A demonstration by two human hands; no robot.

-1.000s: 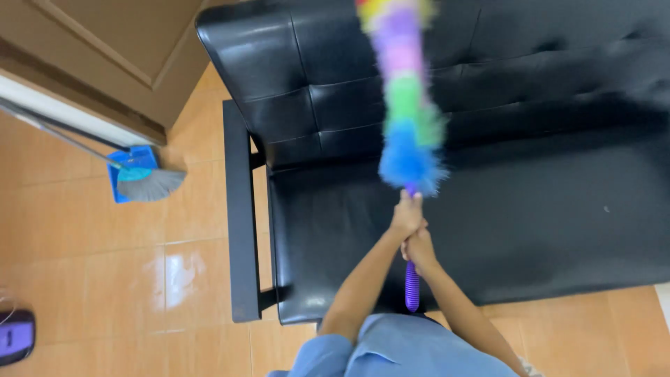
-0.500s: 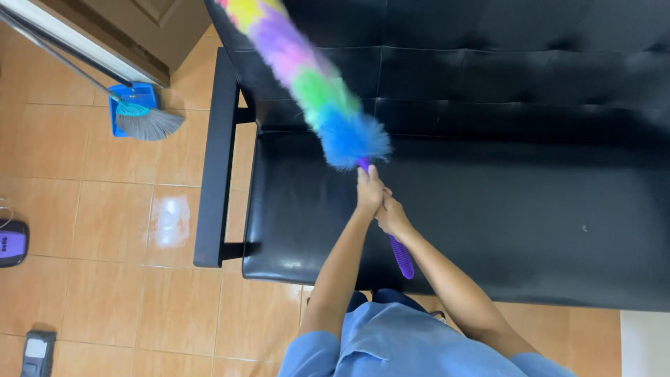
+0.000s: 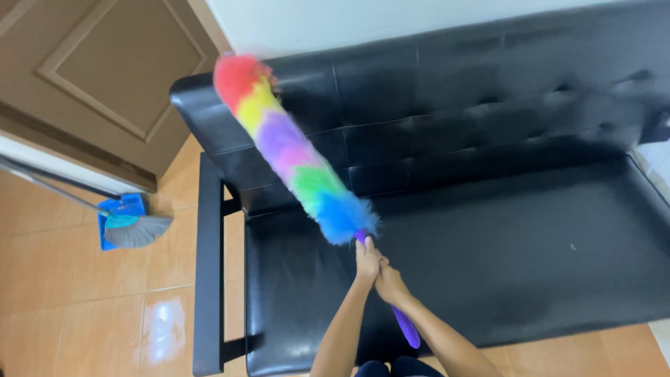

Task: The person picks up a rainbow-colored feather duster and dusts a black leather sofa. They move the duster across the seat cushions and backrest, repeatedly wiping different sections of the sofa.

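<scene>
- This is looking like a room in a home, a living room or entry area.
- A black padded sofa [image 3: 488,209] is standing against a white wall [image 3: 363,21].
- Orange floor tiles [image 3: 84,307] are covering the ground.
- A brown panelled wooden door [image 3: 98,77] is showing at the upper left.
- A broom [image 3: 136,230] is resting by a blue dustpan [image 3: 122,213] near the door.

We see duster [image 3: 293,153] banded red, yellow, purple, pink, green, blue | its ribbed handle [image 3: 406,327] purple | sofa [image 3: 488,209] glossy black | at nine o'clock broom [image 3: 136,230] grey-bristled, dustpan [image 3: 118,209] blue | floor tiles [image 3: 70,300] orange-tan
</scene>
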